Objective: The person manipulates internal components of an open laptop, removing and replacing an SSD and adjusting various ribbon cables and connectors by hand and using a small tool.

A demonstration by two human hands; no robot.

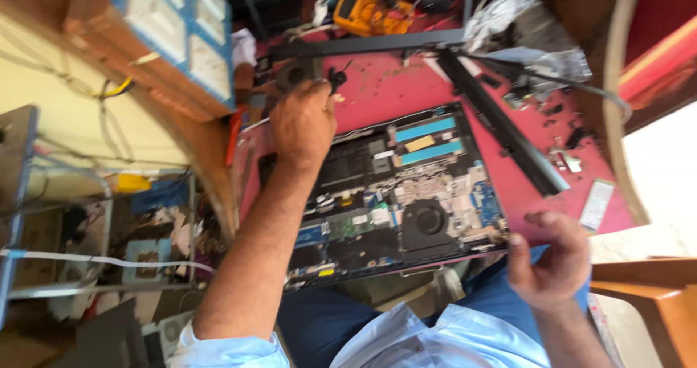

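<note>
The laptop (399, 194) lies opened on the red worktop (406, 85), its cover off, board and fan (427, 221) still in place. The left hand (303, 121) closes on a small black part (336, 78) beyond the laptop's far edge. The right hand (552, 255), fingers curled, grips the laptop's near corner.

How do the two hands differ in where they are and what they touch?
The left hand reaches to the far side of the open laptop, fingers on a small black part. The right hand sits near, at the laptop's right corner. The left shows its back; the right is curled. Both are bare.
</note>
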